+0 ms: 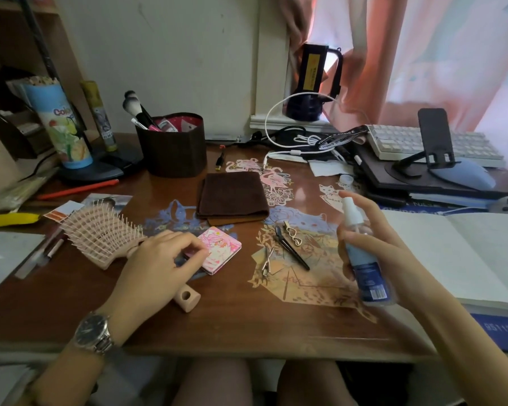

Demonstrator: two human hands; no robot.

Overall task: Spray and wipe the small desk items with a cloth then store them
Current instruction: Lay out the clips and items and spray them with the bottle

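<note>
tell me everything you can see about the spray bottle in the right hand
The spray bottle is a small, slim plastic cylinder, clear near the top, with a white pump nozzle pointing left toward the middle of the desk. A dark blue printed label wraps its lower half; the text is too small to read. It is held off the desk, tilted with its base toward the person. The right hand grips it around the body, with the index finger on top of the nozzle. Nothing else touches it.
</note>
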